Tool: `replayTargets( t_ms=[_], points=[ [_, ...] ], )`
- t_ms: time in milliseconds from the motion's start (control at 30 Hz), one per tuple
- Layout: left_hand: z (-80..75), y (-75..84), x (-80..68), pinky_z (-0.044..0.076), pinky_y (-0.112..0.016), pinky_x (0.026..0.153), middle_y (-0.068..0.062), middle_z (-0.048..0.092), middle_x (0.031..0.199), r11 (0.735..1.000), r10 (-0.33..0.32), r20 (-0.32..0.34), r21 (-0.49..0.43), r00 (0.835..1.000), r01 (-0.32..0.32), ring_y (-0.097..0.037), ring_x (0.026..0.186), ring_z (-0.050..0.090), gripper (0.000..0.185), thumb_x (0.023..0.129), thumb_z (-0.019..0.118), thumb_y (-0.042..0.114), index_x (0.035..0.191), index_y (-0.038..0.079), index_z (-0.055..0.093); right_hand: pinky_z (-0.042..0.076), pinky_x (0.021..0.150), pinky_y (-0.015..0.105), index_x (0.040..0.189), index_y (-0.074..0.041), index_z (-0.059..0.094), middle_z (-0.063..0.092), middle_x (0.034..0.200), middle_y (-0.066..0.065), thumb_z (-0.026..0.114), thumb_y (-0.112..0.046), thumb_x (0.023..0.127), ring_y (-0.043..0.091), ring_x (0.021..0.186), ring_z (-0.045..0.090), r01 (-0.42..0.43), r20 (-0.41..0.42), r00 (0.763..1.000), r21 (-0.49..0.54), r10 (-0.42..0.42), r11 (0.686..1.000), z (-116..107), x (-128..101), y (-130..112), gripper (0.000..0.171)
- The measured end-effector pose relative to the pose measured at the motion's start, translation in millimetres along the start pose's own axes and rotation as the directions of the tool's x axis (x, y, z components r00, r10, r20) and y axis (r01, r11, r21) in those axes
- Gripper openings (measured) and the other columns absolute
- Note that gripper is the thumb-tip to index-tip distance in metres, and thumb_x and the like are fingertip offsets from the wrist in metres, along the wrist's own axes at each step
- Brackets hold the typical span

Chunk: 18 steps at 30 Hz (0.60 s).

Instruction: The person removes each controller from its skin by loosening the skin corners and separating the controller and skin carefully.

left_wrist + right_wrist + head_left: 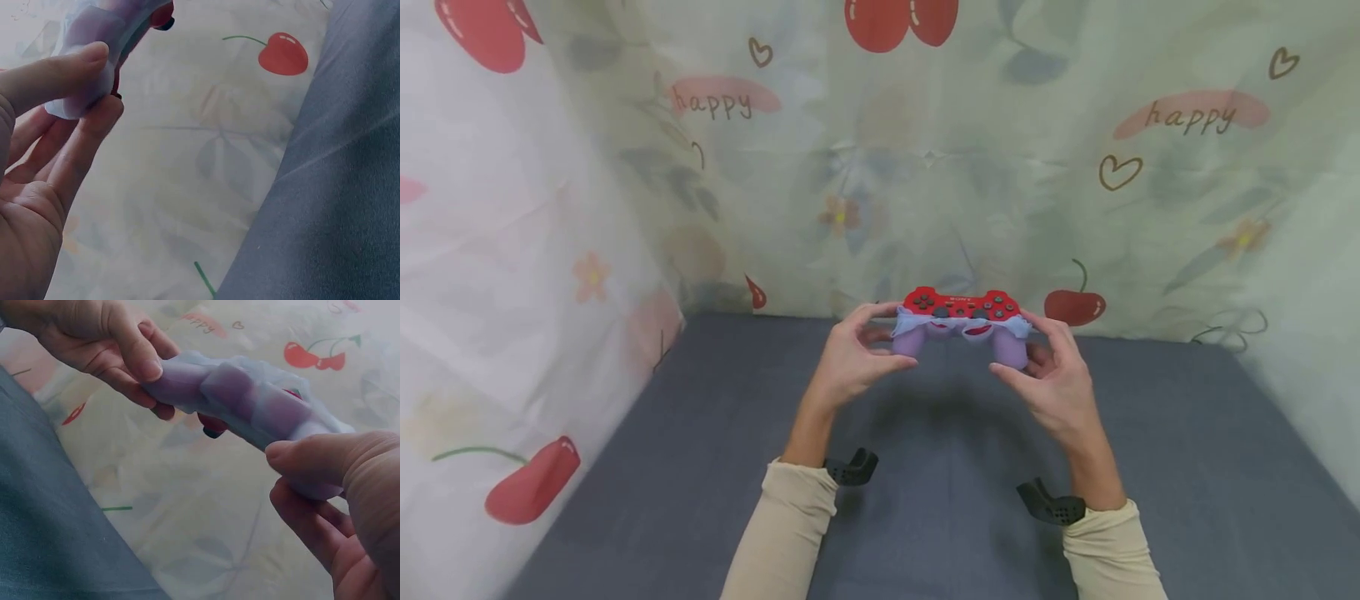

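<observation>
A red game controller (961,305) with dark buttons and sticks is held up above the table, its face toward the head camera. A thin, translucent pale-blue silicone cover (250,394) wraps its underside and both grips, which look purple through it. The left hand (857,354) pinches the controller's left grip, thumb on the near side and fingers behind. On the other end, the right hand (1054,375) grips the right handle the same way. In the left wrist view, the left thumb presses the covered grip (84,94). Near the controller's middle, red shows through openings in the cover.
Below the hands lies a table with a dark grey cloth (737,500). Pale printed curtains (910,167) with cherries, hearts and flowers stand behind and at both sides. Black straps with brackets (1051,503) sit on both wrists.
</observation>
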<state>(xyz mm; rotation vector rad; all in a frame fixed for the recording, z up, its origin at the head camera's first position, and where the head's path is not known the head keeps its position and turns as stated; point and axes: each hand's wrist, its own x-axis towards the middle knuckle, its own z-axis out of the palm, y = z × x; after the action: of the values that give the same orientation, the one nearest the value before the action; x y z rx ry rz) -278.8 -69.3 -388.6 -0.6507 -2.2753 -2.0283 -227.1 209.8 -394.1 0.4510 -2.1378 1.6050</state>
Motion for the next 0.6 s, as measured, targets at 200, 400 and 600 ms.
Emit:
replayTargets(
  t_ms=[200, 400, 600],
  points=[
    [-0.3, -2.0, -0.8, 0.062, -0.039, 0.087, -0.003, 0.063, 0.13, 1.0, -0.021, -0.009, -0.006, 1.0, 0.021, -0.023, 0.107, 0.071, 0.062, 0.077, 0.09, 0.01, 0.131, 0.021, 0.061, 0.057, 0.085, 0.014, 0.145, 0.001, 0.042, 0.047, 0.129, -0.009, 0.077, 0.013, 0.081, -0.001, 0.107, 0.067, 0.011, 0.012, 1.0, -0.01, -0.011, 1.0, -4.0, -2.0, -0.3, 0.074],
    [0.0, -0.9, -2.2, 0.061, -0.035, 0.09, -0.007, 0.068, 0.116, 0.999, 0.001, 0.037, 0.053, 0.999, -0.003, -0.02, 0.098, 0.072, 0.061, 0.072, 0.093, 0.013, 0.122, 0.02, 0.059, 0.058, 0.083, 0.015, 0.141, 0.002, 0.038, 0.053, 0.125, -0.003, 0.075, 0.013, 0.082, 0.0, 0.103, 0.068, -0.018, 0.063, 0.998, 0.0, 0.018, 1.0, -15.3, -5.4, -3.2, 0.071],
    [0.9, 0.2, -3.7, 0.058, -0.049, 0.094, -0.004, 0.062, 0.111, 0.996, 0.039, 0.113, 0.073, 0.993, -0.047, -0.022, 0.097, 0.068, 0.055, 0.07, 0.094, 0.012, 0.112, 0.017, 0.059, 0.058, 0.082, 0.016, 0.135, -0.003, 0.042, 0.053, 0.121, -0.004, 0.078, 0.007, 0.082, 0.0, 0.1, 0.067, -0.057, 0.11, 0.992, -0.06, 0.063, 0.997, -26.5, -8.0, -4.5, 0.065]
  ],
)
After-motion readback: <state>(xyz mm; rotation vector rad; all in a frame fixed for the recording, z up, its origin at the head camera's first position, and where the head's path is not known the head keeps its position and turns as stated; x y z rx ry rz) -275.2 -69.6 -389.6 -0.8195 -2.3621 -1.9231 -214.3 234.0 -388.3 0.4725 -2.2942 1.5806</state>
